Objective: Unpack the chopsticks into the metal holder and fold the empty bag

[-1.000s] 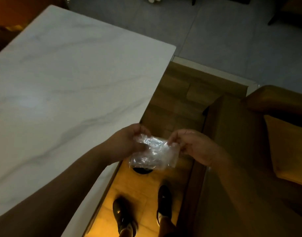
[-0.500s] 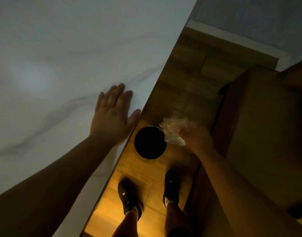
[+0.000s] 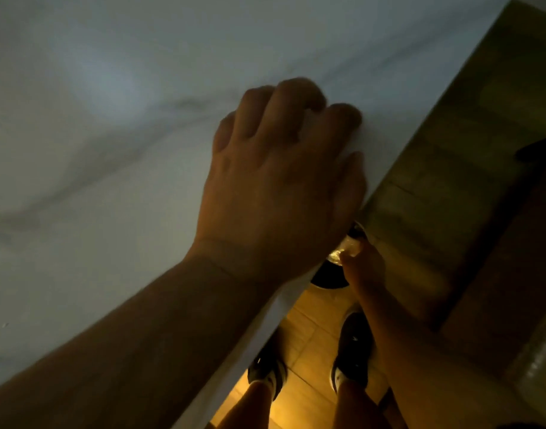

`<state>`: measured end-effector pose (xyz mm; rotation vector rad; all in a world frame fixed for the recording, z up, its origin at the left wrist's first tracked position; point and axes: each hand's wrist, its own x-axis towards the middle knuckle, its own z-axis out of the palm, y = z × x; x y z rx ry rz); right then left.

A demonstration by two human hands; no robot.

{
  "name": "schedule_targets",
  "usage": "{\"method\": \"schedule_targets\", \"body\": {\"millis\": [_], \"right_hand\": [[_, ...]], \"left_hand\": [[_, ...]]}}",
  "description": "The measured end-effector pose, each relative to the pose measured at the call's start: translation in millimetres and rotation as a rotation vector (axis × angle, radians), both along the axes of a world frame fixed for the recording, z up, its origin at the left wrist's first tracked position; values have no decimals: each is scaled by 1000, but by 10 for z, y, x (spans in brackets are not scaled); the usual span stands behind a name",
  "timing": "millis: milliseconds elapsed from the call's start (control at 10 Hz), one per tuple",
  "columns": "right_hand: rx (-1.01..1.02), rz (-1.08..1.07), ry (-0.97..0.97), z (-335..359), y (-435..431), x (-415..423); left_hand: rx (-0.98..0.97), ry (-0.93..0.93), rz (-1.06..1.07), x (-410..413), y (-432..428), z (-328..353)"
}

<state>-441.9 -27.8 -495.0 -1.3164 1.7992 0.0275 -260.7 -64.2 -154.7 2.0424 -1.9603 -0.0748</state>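
My left hand (image 3: 281, 187) rests palm down near the right edge of the white marble table (image 3: 111, 119), fingers slightly curled and empty. Below the table edge my right hand (image 3: 363, 267) grips the crumpled clear plastic bag (image 3: 346, 247). It holds the bag right over a dark round container (image 3: 327, 277) standing on the floor, partly hidden by my left hand and the table edge. No chopsticks or metal holder are in view.
My two feet in dark shoes (image 3: 352, 351) stand on the warm-lit wooden floor (image 3: 302, 329) beside the table. A brown wooden piece of furniture (image 3: 497, 243) stands close on the right. The scene is dim and blurred.
My left hand let go of the bag and went flat onto the table edge. My right hand carried the bag down to the dark container on the floor. The camera leaned closer.
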Motion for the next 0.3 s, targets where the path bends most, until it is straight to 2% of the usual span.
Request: {"method": "schedule_targets", "body": {"millis": [100, 200, 300], "right_hand": [[115, 2, -30, -167, 27, -15], [269, 39, 54, -32, -38, -57], [239, 141, 112, 261, -8, -134]], "left_hand": [[-22, -13, -1, -31, -2, -15], [-73, -30, -17, -57, -72, 7], [-63, 1, -20, -34, -67, 71]]}}
